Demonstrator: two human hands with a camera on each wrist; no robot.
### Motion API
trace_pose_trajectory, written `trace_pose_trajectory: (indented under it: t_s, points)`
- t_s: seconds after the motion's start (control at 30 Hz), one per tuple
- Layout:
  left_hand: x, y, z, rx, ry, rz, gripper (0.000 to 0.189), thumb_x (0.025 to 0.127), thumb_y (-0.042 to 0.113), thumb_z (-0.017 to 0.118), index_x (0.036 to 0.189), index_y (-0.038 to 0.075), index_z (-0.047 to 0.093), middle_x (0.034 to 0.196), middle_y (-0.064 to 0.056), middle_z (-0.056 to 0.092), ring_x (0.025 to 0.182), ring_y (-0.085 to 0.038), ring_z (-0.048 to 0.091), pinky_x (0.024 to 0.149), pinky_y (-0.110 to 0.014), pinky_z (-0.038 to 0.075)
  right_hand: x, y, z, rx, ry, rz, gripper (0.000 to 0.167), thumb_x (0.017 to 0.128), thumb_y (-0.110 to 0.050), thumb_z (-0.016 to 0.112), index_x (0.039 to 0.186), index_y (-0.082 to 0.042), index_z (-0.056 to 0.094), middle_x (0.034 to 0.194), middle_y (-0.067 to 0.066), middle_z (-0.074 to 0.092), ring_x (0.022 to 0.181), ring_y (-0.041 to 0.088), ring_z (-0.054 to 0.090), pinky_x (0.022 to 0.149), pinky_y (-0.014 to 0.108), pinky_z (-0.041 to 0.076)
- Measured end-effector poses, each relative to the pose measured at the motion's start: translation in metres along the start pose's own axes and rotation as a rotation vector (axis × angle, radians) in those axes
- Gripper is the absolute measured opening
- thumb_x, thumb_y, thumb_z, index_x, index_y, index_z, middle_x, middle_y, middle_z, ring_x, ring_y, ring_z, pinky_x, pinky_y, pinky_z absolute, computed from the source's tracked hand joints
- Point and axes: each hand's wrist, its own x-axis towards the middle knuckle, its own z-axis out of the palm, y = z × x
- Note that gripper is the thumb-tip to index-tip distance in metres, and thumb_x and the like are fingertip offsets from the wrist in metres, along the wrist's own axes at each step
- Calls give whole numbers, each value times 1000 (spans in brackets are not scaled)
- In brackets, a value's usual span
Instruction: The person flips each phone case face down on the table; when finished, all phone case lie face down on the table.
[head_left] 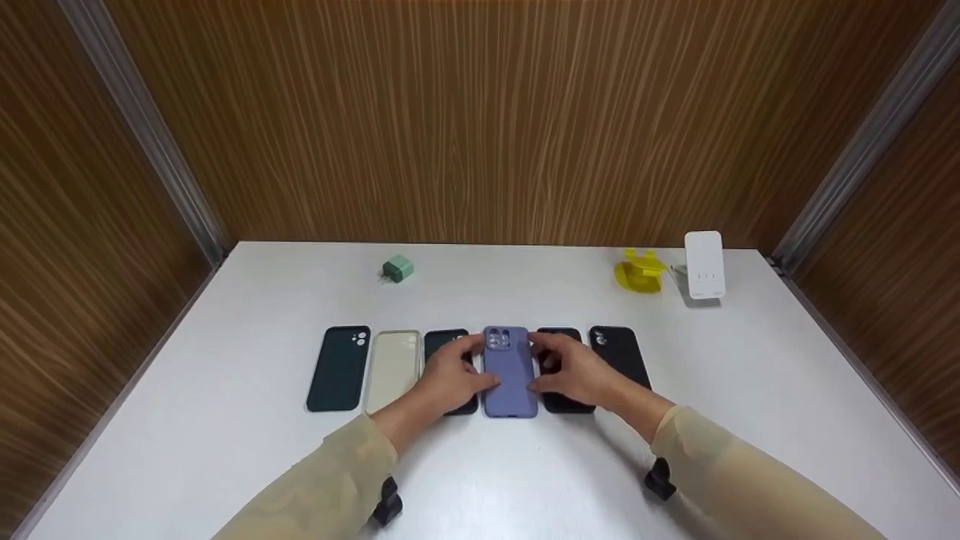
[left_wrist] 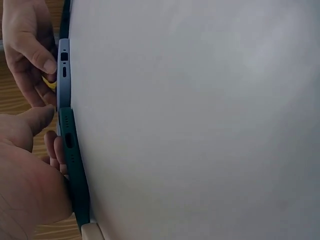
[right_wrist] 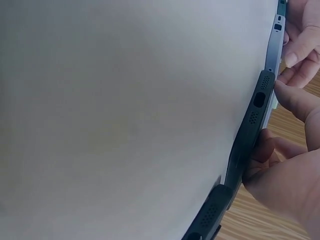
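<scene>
A purple phone case lies camera side up in the middle of a row of phone cases. At its left edge, my left hand touches it with spread thumb and forefinger. My right hand touches the opposite edge the same way. Beneath the left hand is a dark green phone case, partly hidden. Under the right hand lies a black phone case, also partly covered. Further left are a cream phone case and another dark green one. Another black phone case ends the row at the right.
Behind the row, a small green plug charger lies at the back left. A yellow stand and a white power adapter are at the back right. Wood-grain panels enclose the white table at the back and sides.
</scene>
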Motion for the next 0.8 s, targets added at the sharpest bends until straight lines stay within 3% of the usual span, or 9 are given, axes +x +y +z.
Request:
trace_pose_trajectory:
  t_s: [0.17,0.37,0.57,0.8]
  points:
    - [-1,5,-10,-91,11,-1,66,94,18,83,153,8,56,143,-11,63,93,-17,65,81,-32,55,0,-4,-3,-5,7,-37,70,93,-9,83,155,-1,51,127,11,65,107,23,64,96,43,54]
    - [-3,13,-38,-129,85,38,58,96,19,81,149,8,60,129,-10,69,100,-20,65,89,-34,55,0,-18,-8,32,64,-53,62,95,-5,77,152,0,54,123,13,68,103,21,67,94,39,58]
    - [-8,11,-69,-92,151,-4,54,96,19,80,147,15,63,118,-3,69,99,-21,62,86,-32,54,7,-39,1,66,73,-75,56,98,-7,74,151,-9,57,122,12,70,105,22,68,94,38,59]
    - [-14,-3,-84,-17,132,-33,49,98,22,80,144,16,64,114,-1,68,101,-22,62,87,-34,54,19,-57,24,42,83,-131,54,97,-8,75,149,-9,60,115,5,71,103,20,66,91,38,58]
